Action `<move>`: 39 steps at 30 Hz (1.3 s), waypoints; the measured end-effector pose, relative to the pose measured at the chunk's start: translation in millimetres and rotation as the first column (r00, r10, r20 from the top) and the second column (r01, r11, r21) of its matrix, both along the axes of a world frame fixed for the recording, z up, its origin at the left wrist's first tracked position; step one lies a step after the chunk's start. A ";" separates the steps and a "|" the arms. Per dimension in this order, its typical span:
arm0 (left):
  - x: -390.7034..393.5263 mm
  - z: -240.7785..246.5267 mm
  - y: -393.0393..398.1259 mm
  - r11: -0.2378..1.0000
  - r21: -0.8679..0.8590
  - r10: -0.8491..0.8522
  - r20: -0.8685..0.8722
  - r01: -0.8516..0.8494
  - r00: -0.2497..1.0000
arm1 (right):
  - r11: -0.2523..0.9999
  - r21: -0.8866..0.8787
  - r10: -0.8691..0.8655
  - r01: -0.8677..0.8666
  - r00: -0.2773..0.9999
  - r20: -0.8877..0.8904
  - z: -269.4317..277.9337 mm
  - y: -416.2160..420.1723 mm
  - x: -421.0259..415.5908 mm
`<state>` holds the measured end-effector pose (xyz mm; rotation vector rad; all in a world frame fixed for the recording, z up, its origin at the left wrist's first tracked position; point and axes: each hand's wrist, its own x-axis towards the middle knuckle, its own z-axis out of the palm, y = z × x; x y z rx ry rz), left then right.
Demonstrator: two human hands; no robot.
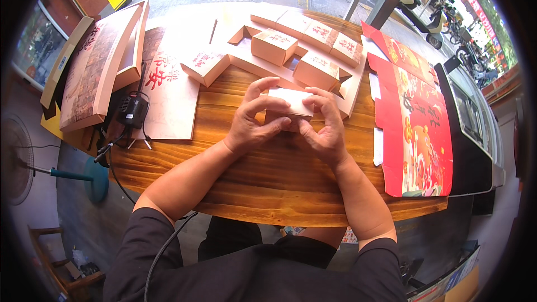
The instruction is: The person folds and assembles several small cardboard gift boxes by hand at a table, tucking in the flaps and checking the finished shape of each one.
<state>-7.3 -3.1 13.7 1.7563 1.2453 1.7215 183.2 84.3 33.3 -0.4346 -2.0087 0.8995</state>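
Observation:
A small pale cardboard box is held between my two hands, just above the wooden table. My left hand grips its left end, with fingers on top and the thumb at the near side. At the right end, my right hand pinches it the same way. Beyond my hands lies a shallow cardboard tray holding several small printed boxes. One such box and another box sit raised and askew in it. A separate small box rests left of the tray.
Large printed gift boxes lean at the left beside a flat printed panel. A black power adapter with cables lies there. Red printed cardboard sheets cover the right side, next to a black glass-fronted case. A fan stands at left.

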 end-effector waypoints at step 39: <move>-1.1 -9.3 4.2 0.984 -0.094 -0.084 0.515 0.154 0.853 | 0.946 -0.309 0.061 -0.100 0.989 -0.135 -12.2 -2.8 -2.7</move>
